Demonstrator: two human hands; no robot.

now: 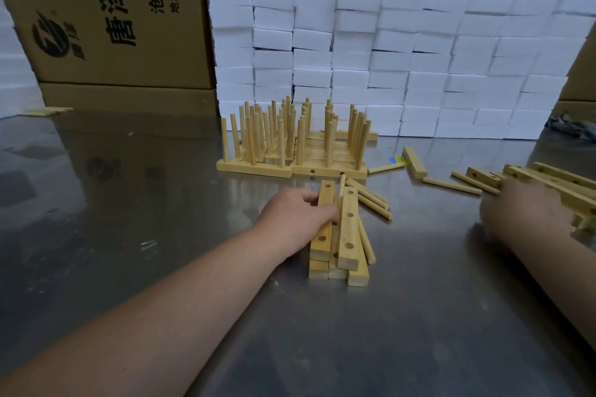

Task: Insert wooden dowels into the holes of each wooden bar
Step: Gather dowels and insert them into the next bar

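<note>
A small stack of wooden bars [349, 229] with round holes lies in the middle of the metal table [129, 203]. My left hand [292, 219] rests on the left bars of that stack, fingers laid over the top bar [324, 229]. Several loose dowels [371, 200] lie against the stack's right side. My right hand [522, 209], blurred, reaches at another pile of bars [554, 184] and loose dowels [451, 185] at the right; whether it grips anything is unclear. Finished bars with upright dowels [290, 138] stand behind the stack.
A wall of stacked white foam blocks [419, 68] runs along the back. Large cardboard boxes [106, 16] stand behind and to the left. One single bar [414, 162] and one dowel [385, 168] lie right of the finished group. Thin wooden strips [48, 111] lie far left.
</note>
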